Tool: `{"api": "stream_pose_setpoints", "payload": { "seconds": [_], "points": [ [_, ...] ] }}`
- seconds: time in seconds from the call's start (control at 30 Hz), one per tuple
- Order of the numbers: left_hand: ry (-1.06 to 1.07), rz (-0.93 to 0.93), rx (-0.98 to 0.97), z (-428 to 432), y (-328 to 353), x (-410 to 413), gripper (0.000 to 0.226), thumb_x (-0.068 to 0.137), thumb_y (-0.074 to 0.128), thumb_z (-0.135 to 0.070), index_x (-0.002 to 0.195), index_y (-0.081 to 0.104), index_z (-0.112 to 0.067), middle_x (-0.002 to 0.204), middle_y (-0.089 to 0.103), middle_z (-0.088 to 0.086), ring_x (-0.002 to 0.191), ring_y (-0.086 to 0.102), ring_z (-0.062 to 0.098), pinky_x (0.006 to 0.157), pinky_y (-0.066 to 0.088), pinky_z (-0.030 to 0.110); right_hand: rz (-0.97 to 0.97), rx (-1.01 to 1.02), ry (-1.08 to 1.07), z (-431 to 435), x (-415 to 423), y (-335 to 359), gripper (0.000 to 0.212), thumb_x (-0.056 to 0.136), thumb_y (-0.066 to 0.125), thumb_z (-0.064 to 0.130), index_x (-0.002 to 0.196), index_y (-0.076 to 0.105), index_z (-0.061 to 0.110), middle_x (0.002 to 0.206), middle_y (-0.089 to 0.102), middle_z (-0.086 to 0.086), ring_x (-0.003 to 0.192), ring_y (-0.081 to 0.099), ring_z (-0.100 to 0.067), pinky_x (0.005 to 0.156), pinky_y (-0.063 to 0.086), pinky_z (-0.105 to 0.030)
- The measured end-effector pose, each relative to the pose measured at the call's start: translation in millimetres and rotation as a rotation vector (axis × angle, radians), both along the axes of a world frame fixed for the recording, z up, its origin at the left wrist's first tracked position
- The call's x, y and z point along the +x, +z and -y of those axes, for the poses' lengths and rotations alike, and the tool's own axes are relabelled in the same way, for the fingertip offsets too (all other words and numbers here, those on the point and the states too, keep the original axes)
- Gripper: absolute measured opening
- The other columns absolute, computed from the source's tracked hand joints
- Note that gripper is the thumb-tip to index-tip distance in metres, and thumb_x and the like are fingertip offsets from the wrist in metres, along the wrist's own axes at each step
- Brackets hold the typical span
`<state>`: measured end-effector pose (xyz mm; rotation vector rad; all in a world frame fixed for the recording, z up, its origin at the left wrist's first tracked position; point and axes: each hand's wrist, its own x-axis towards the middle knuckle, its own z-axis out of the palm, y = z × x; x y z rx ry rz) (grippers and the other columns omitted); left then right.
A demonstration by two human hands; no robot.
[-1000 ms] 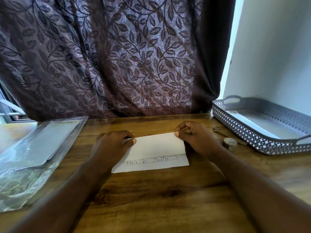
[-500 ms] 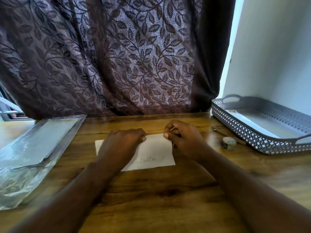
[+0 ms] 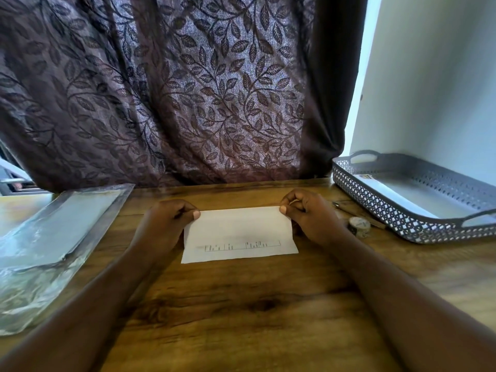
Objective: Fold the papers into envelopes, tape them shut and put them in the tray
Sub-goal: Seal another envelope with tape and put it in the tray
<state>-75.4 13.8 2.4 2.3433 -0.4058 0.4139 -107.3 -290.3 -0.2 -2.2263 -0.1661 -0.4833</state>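
Now my left hand (image 3: 166, 221) and right hand (image 3: 308, 213) each pinch a far corner of the folded paper (image 3: 239, 234) on the table (image 3: 241, 304).

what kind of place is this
Probably a room at home used as a craft desk: a wooden table in front of a leaf-patterned curtain, a grey perforated tray by a plain wall, and a folded paper on it.

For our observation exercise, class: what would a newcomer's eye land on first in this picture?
The white paper lies centred on the wooden table, its far corners pinched by the left hand and the right hand. Behind hangs a dark leaf-patterned curtain; a grey perforated tray sits at the right edge.
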Motion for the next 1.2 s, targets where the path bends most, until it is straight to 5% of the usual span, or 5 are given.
{"api": "stream_pose_setpoints", "payload": {
  "seconds": [0.33,0.63,0.77,1.1,1.2],
  "points": [
    [-0.132,-0.418,-0.629,12,1,-13,0.02,0.094,0.064,-0.015,0.114,0.067,-0.011,0.098,0.078,0.008,0.089,0.076,0.025,0.073,0.06,0.039,-0.011,0.171,-0.011,0,1,-1,0.008,0.095,0.066,0.02,0.087,0.065,0.022,0.081,0.075,-0.01,0.08,0.069,-0.035,0.072,0.057,-0.05],
    [-0.106,-0.522,-1.037,14,9,-16,0.024,0.098,0.056,-0.006,0.121,0.063,-0.007,0.117,0.069,0.011,0.104,0.067,0.027,0.06,0.062,0.028,-0.236,0.592,0.225,0,1,-2,0.021,0.1,0.05,-0.001,0.118,0.059,0.005,0.1,0.076,-0.014,0.075,0.073,-0.037,0.059,0.059,-0.036],
    [-0.095,-0.599,-1.056,14,8,-14,0.031,0.098,0.054,-0.005,0.129,0.057,-0.004,0.127,0.06,0.017,0.11,0.064,0.034,0.06,0.062,0.028,-0.266,0.445,0.375,-2,-1,-2,0.045,0.088,0.07,-0.002,0.129,0.058,0.013,0.105,0.076,-0.011,0.091,0.075,-0.035,0.065,0.055,-0.031],
    [-0.187,-0.576,-1.116,25,10,-26,0.045,0.101,0.039,-0.05,0.121,0.06,-0.016,0.111,0.072,0.011,0.093,0.075,0.026,0.065,0.063,0.035,-0.241,0.624,0.284,-5,-4,1,0.025,0.098,0.062,0.02,0.122,0.061,0.014,0.11,0.076,-0.007,0.084,0.075,-0.035,0.065,0.058,-0.033],
    [-0.246,-0.579,-1.034,25,10,-27,0.039,0.089,0.057,-0.037,0.12,0.062,-0.013,0.112,0.073,0.013,0.091,0.075,0.024,0.065,0.063,0.032,-0.241,0.632,0.27,-4,-2,0,0.025,0.097,0.062,0.018,0.121,0.061,0.012,0.109,0.076,-0.008,0.083,0.076,-0.035,0.065,0.058,-0.033]
  ]
}}
